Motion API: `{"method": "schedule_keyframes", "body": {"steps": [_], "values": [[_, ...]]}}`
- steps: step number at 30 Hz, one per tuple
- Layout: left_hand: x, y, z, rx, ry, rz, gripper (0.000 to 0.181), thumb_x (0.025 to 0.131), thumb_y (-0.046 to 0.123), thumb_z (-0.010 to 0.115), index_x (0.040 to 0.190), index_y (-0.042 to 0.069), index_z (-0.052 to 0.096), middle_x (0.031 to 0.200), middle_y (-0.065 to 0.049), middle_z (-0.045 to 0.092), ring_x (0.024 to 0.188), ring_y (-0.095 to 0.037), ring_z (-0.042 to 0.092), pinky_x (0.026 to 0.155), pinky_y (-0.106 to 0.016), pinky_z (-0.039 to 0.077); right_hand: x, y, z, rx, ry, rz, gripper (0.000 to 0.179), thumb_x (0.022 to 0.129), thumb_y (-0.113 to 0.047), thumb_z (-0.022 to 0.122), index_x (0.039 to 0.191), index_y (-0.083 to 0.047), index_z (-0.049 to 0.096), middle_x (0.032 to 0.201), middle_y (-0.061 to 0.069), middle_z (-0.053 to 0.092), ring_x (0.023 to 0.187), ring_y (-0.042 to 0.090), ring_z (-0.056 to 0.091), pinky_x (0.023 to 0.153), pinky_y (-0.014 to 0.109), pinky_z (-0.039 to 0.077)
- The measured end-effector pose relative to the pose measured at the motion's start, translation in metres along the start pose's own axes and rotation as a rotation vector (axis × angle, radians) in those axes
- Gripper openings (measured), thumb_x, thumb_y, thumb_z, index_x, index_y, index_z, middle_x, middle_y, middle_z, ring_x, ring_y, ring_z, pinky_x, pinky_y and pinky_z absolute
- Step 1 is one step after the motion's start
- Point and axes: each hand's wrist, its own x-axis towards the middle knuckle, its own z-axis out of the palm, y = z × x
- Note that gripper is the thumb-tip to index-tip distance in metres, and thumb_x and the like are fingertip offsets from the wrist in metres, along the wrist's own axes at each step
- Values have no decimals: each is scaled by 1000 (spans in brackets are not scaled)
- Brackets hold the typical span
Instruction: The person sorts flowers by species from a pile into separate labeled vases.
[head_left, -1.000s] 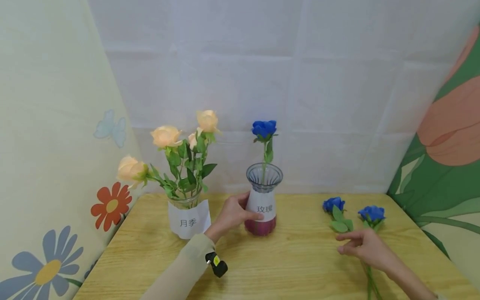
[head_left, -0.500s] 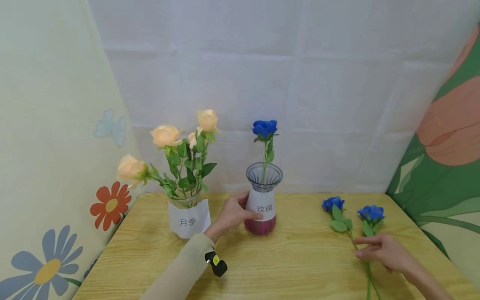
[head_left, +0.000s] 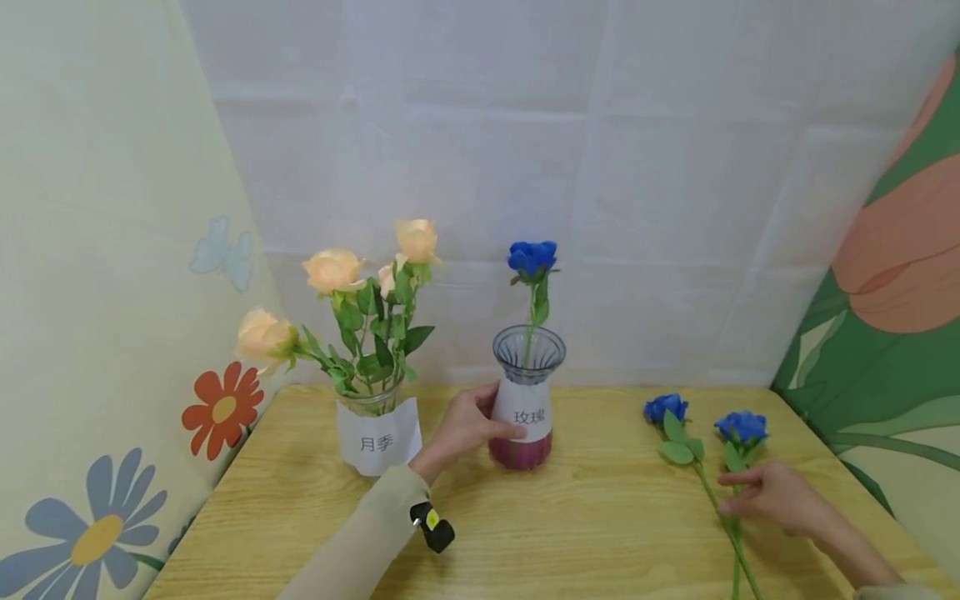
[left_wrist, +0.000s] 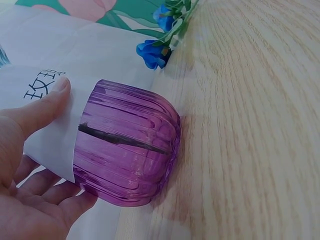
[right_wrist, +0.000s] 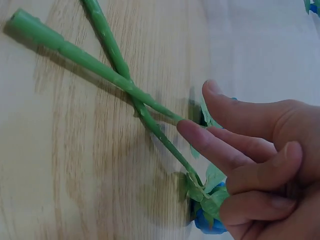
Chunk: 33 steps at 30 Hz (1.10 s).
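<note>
My left hand (head_left: 463,427) grips a glass vase (head_left: 521,452), purple at the base, its thumb across the white paper label. A single blue rose (head_left: 532,260) stands upright in this vase. In the left wrist view, fingers curve round the far side of the purple glass (left_wrist: 130,145). My right hand (head_left: 776,502) is over the stems of two blue roses (head_left: 742,427) lying on the table at the right. In the right wrist view, the index fingertip (right_wrist: 187,127) is right at one green stem (right_wrist: 95,65); the thumb is spread apart from it. Those two stems cross.
Left of the vase stands a labelled glass jar (head_left: 375,437) with several peach roses (head_left: 333,272). The wooden table (head_left: 600,533) ends at a white backdrop (head_left: 660,167). Flower-printed panels border both sides. A black device (head_left: 432,528) sits at the left wrist.
My right hand has shifted rightward along the stems, from beside the left blue rose's leaves to below the right rose. The left hand and vase stay in place.
</note>
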Motion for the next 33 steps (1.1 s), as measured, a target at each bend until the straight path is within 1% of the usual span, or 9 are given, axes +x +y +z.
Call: {"method": "schedule_keyframes", "body": {"steps": [3,5,8,10,12,17,20,25,33], "values": [[0,-1,0,-6,-3,5,90,76,21,97,154,8,54,139,-11,68,123,-27,67,104,-43,53,4,0,3,-37,13,-3,61,87,-20,88,128,18,63,88,11,79,43,5,21,43,24,29],[0,-1,0,-5,-3,3,90,77,21,97,154,8,54,139,-10,68,123,-27,67,104,-43,53,7,0,4,-50,16,1,61,85,-18,89,127,19,64,88,12,78,43,6,37,44,25,29],[0,0,1,0,-4,0,90,77,22,97,154,9,53,139,-10,67,124,-27,66,104,-43,53,11,0,5,-103,16,-30,61,84,-17,90,125,20,64,88,12,79,58,14,64,47,27,43],[0,-1,1,2,-4,1,90,77,22,97,154,9,53,140,-10,67,124,-27,66,104,-44,53,14,0,5,-132,6,-59,63,83,-17,91,124,21,63,87,12,78,75,20,74,54,29,52],[0,-1,0,-1,-5,1,90,77,22,97,154,9,53,140,-10,67,124,-28,66,104,-44,53,16,0,6,-172,2,-80,65,82,-20,93,124,21,64,84,8,78,77,21,74,64,30,58],[0,-2,0,4,-4,1,89,78,23,97,155,10,53,140,-10,67,124,-28,66,104,-45,53,20,0,6,-212,0,-115,67,79,-24,95,121,19,67,77,0,75,72,19,71,60,30,55],[0,-2,0,8,-3,-1,90,78,24,97,155,11,53,140,-9,67,124,-27,66,104,-44,53,22,2,7,-218,8,-128,65,78,-25,96,118,18,68,77,1,76,71,19,71,59,30,55],[-1,-2,-1,5,1,-13,90,77,25,97,155,12,54,139,-8,68,123,-26,67,104,-44,53,26,0,9,-249,37,-103,60,78,-26,96,115,15,72,81,4,77,73,18,72,62,31,57],[0,-1,-1,-9,6,-3,90,75,24,98,153,11,55,138,-9,69,122,-26,68,105,-44,53,28,-2,11,-298,82,-89,49,80,-20,93,114,11,74,73,0,70,65,15,60,55,28,45]]}}
